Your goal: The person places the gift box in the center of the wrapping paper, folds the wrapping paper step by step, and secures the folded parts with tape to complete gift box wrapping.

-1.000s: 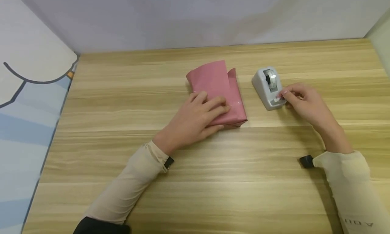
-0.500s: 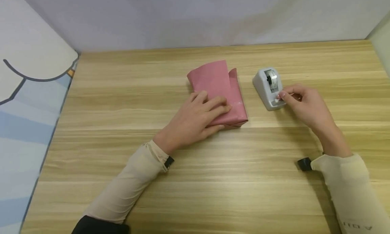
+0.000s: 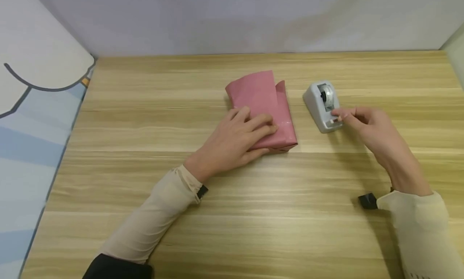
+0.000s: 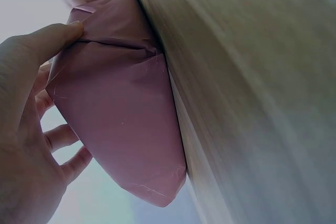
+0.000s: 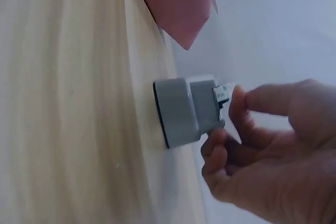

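A parcel in pink wrapping paper [image 3: 259,89] lies on the table, its far end loose and unfolded. My left hand [image 3: 232,140] rests over its near part, fingers spread on top; in the left wrist view the thumb [image 4: 71,31] lies against the folded end [image 4: 113,87]. To the right stands a grey tape dispenser [image 3: 315,109] with a roll of clear tape [image 3: 328,95]. My right hand [image 3: 377,130] pinches the tape's free end between thumb and index finger at the dispenser's front. The right wrist view shows these fingertips [image 5: 239,98] right beside the cutter.
The wood-grain table [image 3: 163,85] meets a pale wall [image 3: 232,21] at the back. A panel with a blue and white drawing [image 3: 36,150] borders the left side. A black strap end [image 3: 367,201] sticks out from the right sleeve.
My right hand has shifted slightly at the dispenser's front, its wrist a little lower and farther right. My left hand stays on the parcel. The head view has tilted and shifted slightly.
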Demonstrator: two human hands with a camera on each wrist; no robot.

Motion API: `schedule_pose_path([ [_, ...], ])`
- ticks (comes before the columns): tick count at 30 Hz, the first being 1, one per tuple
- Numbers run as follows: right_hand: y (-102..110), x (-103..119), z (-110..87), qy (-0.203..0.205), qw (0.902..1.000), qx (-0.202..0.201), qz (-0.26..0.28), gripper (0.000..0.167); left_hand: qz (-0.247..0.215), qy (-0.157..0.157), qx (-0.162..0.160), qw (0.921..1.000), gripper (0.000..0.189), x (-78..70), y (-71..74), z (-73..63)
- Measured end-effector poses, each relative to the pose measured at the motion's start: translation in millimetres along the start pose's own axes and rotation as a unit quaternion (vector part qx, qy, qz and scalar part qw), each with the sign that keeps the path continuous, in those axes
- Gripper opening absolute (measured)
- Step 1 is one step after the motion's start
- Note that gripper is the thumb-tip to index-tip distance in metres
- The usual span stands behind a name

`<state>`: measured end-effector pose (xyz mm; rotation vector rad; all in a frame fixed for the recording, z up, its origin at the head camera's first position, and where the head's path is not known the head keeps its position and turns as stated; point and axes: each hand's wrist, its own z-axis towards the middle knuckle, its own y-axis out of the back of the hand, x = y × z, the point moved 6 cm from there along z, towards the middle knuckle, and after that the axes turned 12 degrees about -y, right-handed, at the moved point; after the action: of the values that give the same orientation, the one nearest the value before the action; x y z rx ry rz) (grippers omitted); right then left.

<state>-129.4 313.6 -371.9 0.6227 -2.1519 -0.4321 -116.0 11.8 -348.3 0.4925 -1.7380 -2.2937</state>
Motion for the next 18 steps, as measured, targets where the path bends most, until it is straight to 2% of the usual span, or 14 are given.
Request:
schedule_pose_path([
  [3,3,-10,0.1,0.022,0.9997,0.002,0.011,0.042,-0.001,0.001,0.001,1.0000,0.048,0.3,-0.4,0.8],
  [10,-1,-22,-1.6,0.139,0.9892,-0.027,0.039,0.026,-0.003,0.001,0.006,1.0000,0.048,-0.1,-1.1,0.9],
  [13,-3,-23,0.3,0.147,0.9878,-0.039,0.030,0.026,-0.005,0.002,0.007,1.0000,0.048,-0.1,-1.4,0.0],
  [16,-4,-22,3.2,0.135,0.9893,-0.053,-0.008,0.029,-0.005,0.002,0.005,1.0000,0.048,0.5,-1.3,0.0],
  [18,-5,-20,5.2,0.123,0.9892,-0.066,-0.043,0.024,-0.004,0.003,0.004,1.0000,0.049,1.4,-1.2,0.3],
])
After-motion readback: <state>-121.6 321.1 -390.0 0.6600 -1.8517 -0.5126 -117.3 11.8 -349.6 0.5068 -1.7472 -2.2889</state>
